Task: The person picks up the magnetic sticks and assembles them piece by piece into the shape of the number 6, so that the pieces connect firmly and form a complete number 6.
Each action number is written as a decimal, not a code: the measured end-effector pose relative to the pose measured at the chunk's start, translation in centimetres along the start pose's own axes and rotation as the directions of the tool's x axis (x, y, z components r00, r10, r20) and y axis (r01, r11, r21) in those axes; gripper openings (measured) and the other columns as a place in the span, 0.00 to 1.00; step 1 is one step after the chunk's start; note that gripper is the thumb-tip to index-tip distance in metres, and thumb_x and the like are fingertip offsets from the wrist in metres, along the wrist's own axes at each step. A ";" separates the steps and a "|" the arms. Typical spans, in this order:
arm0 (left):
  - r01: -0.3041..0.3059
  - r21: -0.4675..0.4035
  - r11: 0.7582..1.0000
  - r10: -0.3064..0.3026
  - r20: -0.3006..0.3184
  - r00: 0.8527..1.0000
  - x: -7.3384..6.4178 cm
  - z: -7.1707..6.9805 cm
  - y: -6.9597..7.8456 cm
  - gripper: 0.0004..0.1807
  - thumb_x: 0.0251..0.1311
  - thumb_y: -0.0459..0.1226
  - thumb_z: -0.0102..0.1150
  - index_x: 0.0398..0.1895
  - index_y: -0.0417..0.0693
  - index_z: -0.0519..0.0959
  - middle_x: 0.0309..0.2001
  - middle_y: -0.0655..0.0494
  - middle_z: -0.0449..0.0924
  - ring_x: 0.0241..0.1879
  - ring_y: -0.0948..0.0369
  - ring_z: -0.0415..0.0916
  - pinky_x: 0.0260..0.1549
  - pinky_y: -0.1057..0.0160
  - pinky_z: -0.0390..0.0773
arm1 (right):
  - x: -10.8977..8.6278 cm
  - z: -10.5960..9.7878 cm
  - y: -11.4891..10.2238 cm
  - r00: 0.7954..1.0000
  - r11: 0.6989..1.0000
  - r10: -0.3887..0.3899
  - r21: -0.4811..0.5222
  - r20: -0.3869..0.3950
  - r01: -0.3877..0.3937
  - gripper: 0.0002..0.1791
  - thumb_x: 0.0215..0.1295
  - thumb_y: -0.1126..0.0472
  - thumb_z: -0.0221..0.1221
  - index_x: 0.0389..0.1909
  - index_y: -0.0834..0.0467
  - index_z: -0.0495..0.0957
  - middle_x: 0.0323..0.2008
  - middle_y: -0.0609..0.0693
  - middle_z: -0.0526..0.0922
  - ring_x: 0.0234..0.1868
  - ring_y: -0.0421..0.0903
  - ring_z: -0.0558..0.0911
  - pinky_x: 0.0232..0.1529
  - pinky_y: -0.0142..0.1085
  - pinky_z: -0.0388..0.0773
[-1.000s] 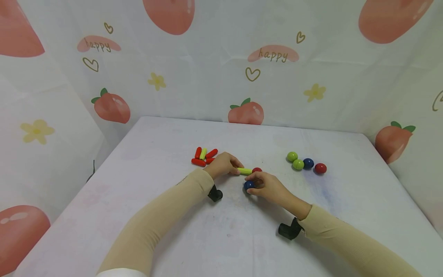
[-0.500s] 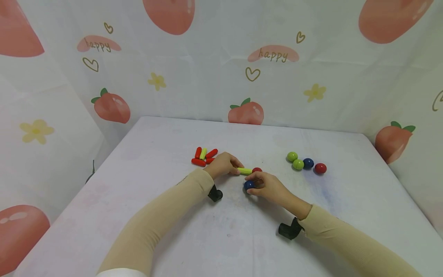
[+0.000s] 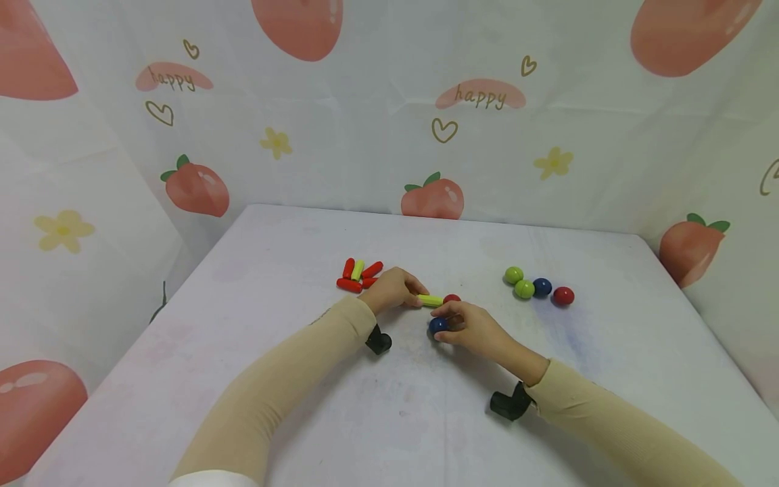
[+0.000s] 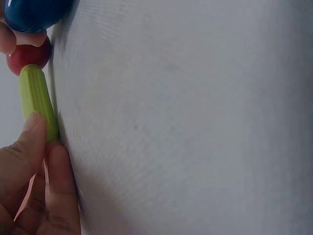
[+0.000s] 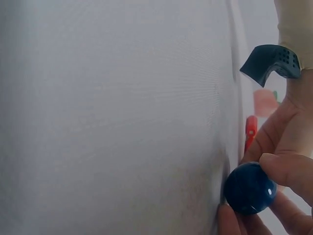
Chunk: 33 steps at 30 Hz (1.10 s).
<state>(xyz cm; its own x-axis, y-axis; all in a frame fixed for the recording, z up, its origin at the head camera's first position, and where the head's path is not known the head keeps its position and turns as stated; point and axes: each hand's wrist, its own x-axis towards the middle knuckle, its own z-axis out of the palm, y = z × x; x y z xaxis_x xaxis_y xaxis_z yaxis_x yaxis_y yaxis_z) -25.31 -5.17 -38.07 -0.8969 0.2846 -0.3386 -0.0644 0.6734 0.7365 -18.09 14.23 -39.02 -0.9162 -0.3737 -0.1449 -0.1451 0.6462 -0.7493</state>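
Observation:
Near the middle of the table, my left hand (image 3: 394,289) pinches one end of a short yellow-green stick (image 3: 431,301). Grooves run along the stick (image 4: 35,93) in the left wrist view, and its far end meets a small red ball (image 4: 24,56). Just nearer to me, my right hand (image 3: 477,331) holds a dark blue ball (image 3: 437,327) between thumb and fingers, low over the tabletop. In the right wrist view the blue ball (image 5: 249,188) is glossy and round, with the thumb on its upper side. Right-hand fingers partly cover the red ball (image 3: 452,297) in the head view.
Behind my left hand lie several red sticks (image 3: 349,285) and another yellow-green stick (image 3: 358,270). To the right sit two green balls (image 3: 514,274), a blue ball (image 3: 542,287) and a red ball (image 3: 564,296). A patterned cloth (image 3: 365,122) hangs beyond the white table (image 3: 389,433).

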 end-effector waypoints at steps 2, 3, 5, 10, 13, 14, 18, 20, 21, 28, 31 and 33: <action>-0.004 0.002 1.000 0.004 -0.001 1.000 0.0 0.0 0.0 0.11 0.61 0.34 0.70 0.46 0.48 0.89 0.43 0.53 0.86 0.37 0.61 0.73 0.35 0.71 0.74 | -0.1 -0.1 0.0 1.000 1.000 -0.006 0.002 0.000 0.006 0.20 0.64 0.64 0.68 0.56 0.63 0.80 0.56 0.61 0.84 0.55 0.56 0.85 0.58 0.48 0.82; -0.007 0.002 1.000 0.007 -0.001 1.000 0.0 0.0 0.0 0.11 0.61 0.33 0.70 0.46 0.48 0.89 0.43 0.53 0.87 0.37 0.61 0.73 0.35 0.71 0.74 | -0.1 -0.1 -0.1 1.000 1.000 -0.009 0.001 -0.002 0.009 0.20 0.64 0.64 0.68 0.56 0.63 0.80 0.56 0.61 0.84 0.55 0.57 0.85 0.57 0.48 0.82; -0.013 0.004 1.000 0.013 -0.002 1.000 0.0 0.0 0.0 0.11 0.61 0.33 0.70 0.46 0.48 0.89 0.42 0.53 0.87 0.37 0.62 0.73 0.35 0.71 0.74 | -0.3 -0.3 -0.2 1.000 1.000 -0.015 -0.001 -0.007 0.015 0.20 0.64 0.64 0.68 0.56 0.63 0.80 0.56 0.61 0.84 0.56 0.57 0.85 0.57 0.48 0.83; -0.024 0.008 1.000 0.024 -0.004 1.000 0.0 0.0 0.0 0.11 0.61 0.33 0.70 0.46 0.48 0.89 0.42 0.53 0.87 0.37 0.62 0.73 0.34 0.72 0.73 | -0.5 -1.3 -0.7 0.999 1.000 -0.008 0.011 -0.044 0.008 0.21 0.65 0.63 0.68 0.57 0.62 0.79 0.56 0.60 0.84 0.59 0.58 0.83 0.59 0.49 0.82; -0.017 0.011 1.000 0.017 -0.005 1.000 -0.1 0.0 0.0 0.11 0.61 0.33 0.70 0.46 0.49 0.89 0.42 0.53 0.86 0.38 0.62 0.73 0.35 0.72 0.74 | -0.5 -2.3 -0.9 0.997 1.000 -0.008 0.009 -0.074 0.008 0.21 0.66 0.61 0.67 0.59 0.62 0.78 0.56 0.60 0.84 0.61 0.60 0.82 0.59 0.52 0.81; -0.015 0.012 1.000 0.015 -0.003 1.000 -0.1 0.0 0.1 0.11 0.61 0.34 0.70 0.47 0.49 0.89 0.42 0.53 0.86 0.38 0.61 0.73 0.35 0.71 0.74 | -0.5 -2.6 -0.9 0.996 1.000 -0.006 0.004 -0.088 0.006 0.22 0.67 0.60 0.66 0.60 0.61 0.78 0.56 0.60 0.84 0.61 0.60 0.82 0.59 0.52 0.81; -0.001 0.015 1.000 0.001 -0.004 1.000 0.0 -0.1 0.1 0.11 0.61 0.34 0.70 0.47 0.49 0.89 0.43 0.53 0.85 0.40 0.60 0.73 0.37 0.71 0.76 | -0.2 -3.6 -0.6 0.989 1.000 0.016 0.025 -0.145 -0.012 0.24 0.69 0.60 0.65 0.63 0.62 0.75 0.62 0.62 0.80 0.65 0.62 0.78 0.61 0.53 0.80; 0.003 0.015 1.000 -0.003 -0.005 1.000 0.0 -0.1 0.1 0.11 0.61 0.34 0.70 0.47 0.49 0.89 0.43 0.52 0.85 0.40 0.60 0.74 0.39 0.70 0.76 | 0.0 -3.9 -0.2 0.985 0.999 0.019 0.039 -0.169 -0.013 0.25 0.69 0.61 0.64 0.65 0.62 0.74 0.64 0.64 0.78 0.67 0.63 0.77 0.63 0.53 0.78; 0.006 0.012 1.000 -0.006 -0.006 1.000 0.0 -0.1 0.1 0.11 0.61 0.34 0.70 0.47 0.49 0.89 0.43 0.52 0.85 0.40 0.60 0.74 0.39 0.70 0.77 | 0.2 -4.0 0.1 0.984 0.999 0.021 0.048 -0.176 -0.013 0.25 0.69 0.61 0.64 0.65 0.63 0.73 0.65 0.64 0.77 0.67 0.63 0.76 0.64 0.54 0.77; 0.018 0.003 1.000 -0.018 -0.003 1.000 -0.1 0.0 0.1 0.11 0.61 0.34 0.70 0.47 0.49 0.89 0.43 0.53 0.85 0.41 0.60 0.74 0.40 0.69 0.77 | 1.5 -3.5 2.4 0.992 0.995 0.044 0.099 -0.119 -0.033 0.29 0.69 0.59 0.64 0.69 0.62 0.70 0.67 0.65 0.74 0.70 0.65 0.73 0.68 0.57 0.72; 0.013 0.007 1.000 -0.013 -0.004 1.000 -0.1 0.0 0.1 0.11 0.61 0.34 0.70 0.47 0.50 0.89 0.43 0.53 0.85 0.41 0.60 0.75 0.40 0.69 0.77 | 2.0 -3.2 2.9 0.995 0.993 0.038 0.116 -0.094 -0.027 0.31 0.68 0.59 0.66 0.68 0.64 0.69 0.66 0.67 0.75 0.68 0.66 0.75 0.68 0.57 0.73; 0.012 0.008 1.000 -0.012 -0.005 1.000 -0.1 0.0 0.1 0.11 0.61 0.34 0.70 0.47 0.50 0.89 0.43 0.53 0.86 0.41 0.60 0.75 0.40 0.69 0.77 | 2.2 -3.0 3.1 0.996 0.994 0.027 0.111 -0.090 -0.017 0.31 0.67 0.59 0.67 0.67 0.65 0.70 0.65 0.68 0.76 0.67 0.66 0.76 0.68 0.56 0.73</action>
<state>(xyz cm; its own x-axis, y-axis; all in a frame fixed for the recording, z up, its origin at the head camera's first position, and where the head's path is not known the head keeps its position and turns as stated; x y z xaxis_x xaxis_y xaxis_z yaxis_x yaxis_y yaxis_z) -25.28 -5.13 -37.94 -0.8982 0.2728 -0.3447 -0.0719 0.6823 0.7275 -21.66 17.41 -39.72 -0.9496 -0.2949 -0.1064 -0.0872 0.5744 -0.8139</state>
